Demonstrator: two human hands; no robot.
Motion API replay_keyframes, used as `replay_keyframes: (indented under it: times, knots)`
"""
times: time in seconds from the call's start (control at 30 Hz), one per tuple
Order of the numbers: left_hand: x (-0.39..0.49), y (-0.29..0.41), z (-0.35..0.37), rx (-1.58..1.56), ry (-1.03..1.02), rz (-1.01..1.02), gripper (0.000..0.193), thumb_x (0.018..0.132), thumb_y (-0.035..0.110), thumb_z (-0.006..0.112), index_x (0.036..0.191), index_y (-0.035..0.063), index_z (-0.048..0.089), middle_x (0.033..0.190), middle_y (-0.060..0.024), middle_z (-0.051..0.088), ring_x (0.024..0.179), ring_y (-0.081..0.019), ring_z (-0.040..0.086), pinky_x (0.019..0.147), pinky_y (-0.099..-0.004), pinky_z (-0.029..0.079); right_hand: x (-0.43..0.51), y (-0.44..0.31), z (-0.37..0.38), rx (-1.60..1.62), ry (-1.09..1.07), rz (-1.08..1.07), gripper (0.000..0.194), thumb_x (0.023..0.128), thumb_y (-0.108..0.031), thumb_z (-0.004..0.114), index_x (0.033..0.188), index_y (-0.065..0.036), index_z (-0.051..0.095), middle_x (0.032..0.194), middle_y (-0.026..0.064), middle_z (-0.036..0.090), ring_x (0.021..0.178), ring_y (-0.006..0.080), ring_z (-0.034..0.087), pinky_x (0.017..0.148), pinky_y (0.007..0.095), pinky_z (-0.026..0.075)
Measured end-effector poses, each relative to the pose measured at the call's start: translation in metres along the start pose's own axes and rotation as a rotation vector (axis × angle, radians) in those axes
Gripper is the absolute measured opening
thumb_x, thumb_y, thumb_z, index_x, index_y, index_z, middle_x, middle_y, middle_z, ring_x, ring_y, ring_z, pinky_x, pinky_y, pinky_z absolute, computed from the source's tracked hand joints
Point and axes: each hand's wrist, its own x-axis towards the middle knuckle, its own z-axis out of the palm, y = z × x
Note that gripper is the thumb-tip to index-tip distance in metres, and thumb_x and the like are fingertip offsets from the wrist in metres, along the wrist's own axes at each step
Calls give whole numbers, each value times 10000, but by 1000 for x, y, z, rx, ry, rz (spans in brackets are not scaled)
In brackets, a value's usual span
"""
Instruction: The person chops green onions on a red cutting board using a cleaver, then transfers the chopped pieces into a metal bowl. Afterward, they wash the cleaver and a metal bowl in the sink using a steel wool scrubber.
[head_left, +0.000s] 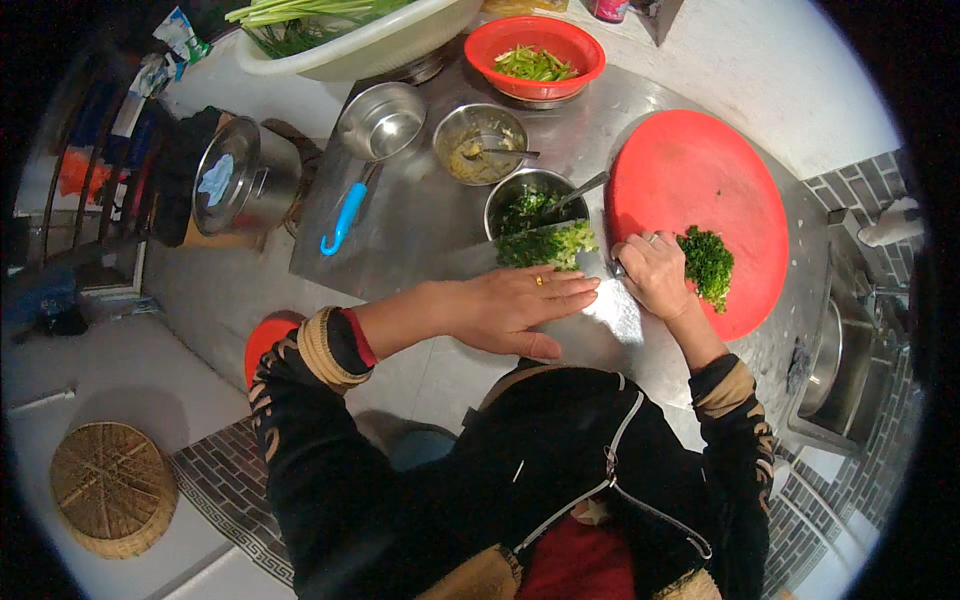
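My right hand (654, 274) grips the handle of a kitchen cleaver (592, 264) at the near left edge of a round red cutting board (690, 172). Chopped green herbs (536, 249) lie heaped on the blade, beside and partly over the near rim of a steel bowl (495, 196). That bowl holds more chopped greens and a spoon (586, 190). Held flat, its fingers stretched out, my left hand (517, 307) is at the near side of the herbs on the blade. Another pile of chopped greens (706, 266) rests on the board by my right wrist.
On the steel table (420, 225) stand a second bowl with yellowish residue (459, 159), a blue-handled steel pan (382, 120) and a red basin (480, 56) of cut green pieces. A white basket (360, 56) holds green stalks. A lidded pot (274, 176) stands left, a sink (859, 375) right.
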Motion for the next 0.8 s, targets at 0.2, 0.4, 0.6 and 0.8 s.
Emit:
replay_keyframes:
  times: [0.2, 0.4, 0.6, 0.8]
  knots:
    - [1, -21, -6, -114, 5, 47, 779, 938, 553, 385, 1464, 5, 213, 1520, -195, 216, 1412, -328, 209, 1153, -428, 170, 4, 6, 9, 35, -38, -3, 214, 598, -92, 658, 784, -100, 552, 750, 48, 560, 674, 230, 562, 610, 359, 429]
    - [8, -53, -15, -285, -14, 31, 721, 955, 492, 398, 1457, -2, 243, 1521, -179, 239, 1418, -311, 210, 1146, -401, 184, 3, 14, 16, 92, -35, 3, 231, 588, -91, 670, 782, -101, 545, 735, 37, 551, 676, 226, 566, 605, 356, 427]
    - [10, -83, -19, -668, 124, -58, 604, 985, 400, 381, 1440, 8, 306, 1493, -145, 332, 1390, -259, 298, 1126, -339, 227, 6, 10, 30, 134, -29, -10, 211, 615, -91, 673, 770, -104, 530, 714, 35, 535, 667, 225, 563, 594, 357, 421]
    - [7, -76, -44, -373, 266, -134, 543, 975, 314, 457, 1424, 28, 352, 1467, -140, 373, 1364, -280, 340, 1120, -378, 252, 11, 13, 29, 151, -23, -24, 213, 623, -82, 679, 761, -103, 518, 702, 33, 519, 659, 228, 556, 590, 353, 416]
